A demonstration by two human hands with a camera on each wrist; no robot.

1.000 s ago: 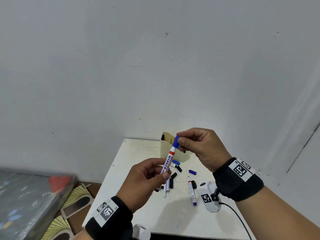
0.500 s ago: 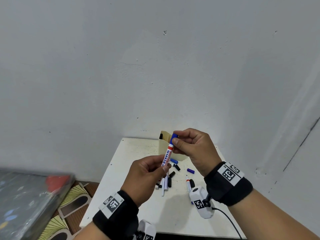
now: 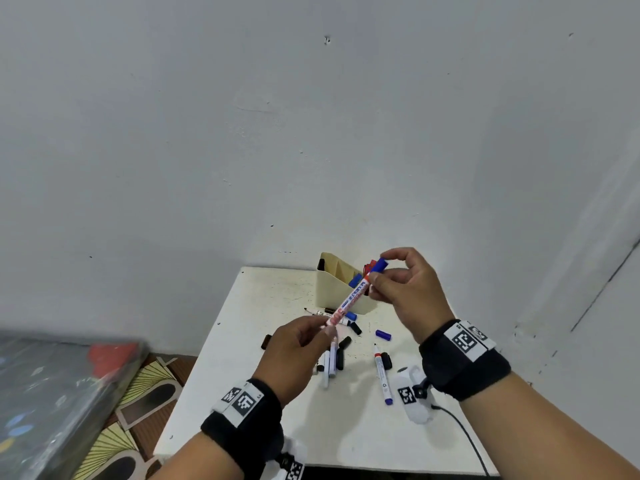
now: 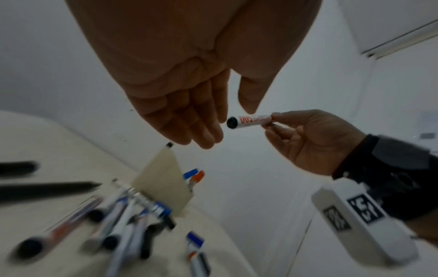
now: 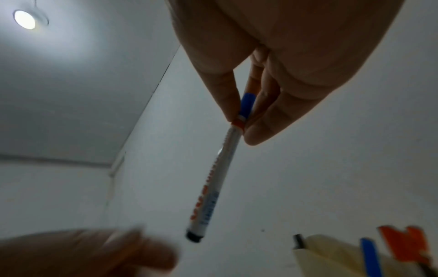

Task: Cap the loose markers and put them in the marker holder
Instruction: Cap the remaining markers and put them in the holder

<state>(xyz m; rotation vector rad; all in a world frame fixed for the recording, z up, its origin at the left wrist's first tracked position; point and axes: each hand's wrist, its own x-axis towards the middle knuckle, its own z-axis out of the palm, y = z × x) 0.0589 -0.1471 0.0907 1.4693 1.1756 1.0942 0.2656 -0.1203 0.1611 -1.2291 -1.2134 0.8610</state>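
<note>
A white marker (image 3: pixel 349 299) with a blue cap on it hangs tilted over the table. My right hand (image 3: pixel 377 271) pinches it just below the cap, as the right wrist view shows at the pinch (image 5: pixel 239 121). My left hand (image 3: pixel 325 332) is below the marker's black butt end with straight fingers (image 4: pixel 203 131) and holds nothing. The beige marker holder (image 3: pixel 332 289) stands at the back of the table, right behind the marker, with blue and red capped markers in it. Several loose markers (image 3: pixel 382 375) lie on the table under my hands.
The small white table (image 3: pixel 242 358) stands against a white wall. Loose caps lie among the markers: a blue cap (image 3: pixel 383 335) and black caps (image 3: pixel 344 342). A white tagged device (image 3: pixel 412 396) with a cable hangs by my right wrist. A patterned floor (image 3: pixel 145 386) lies to the left.
My left hand has let go of the marker's barrel and opened. My right hand now holds the capped marker alone and has swung its cap end to the right, in front of the holder.
</note>
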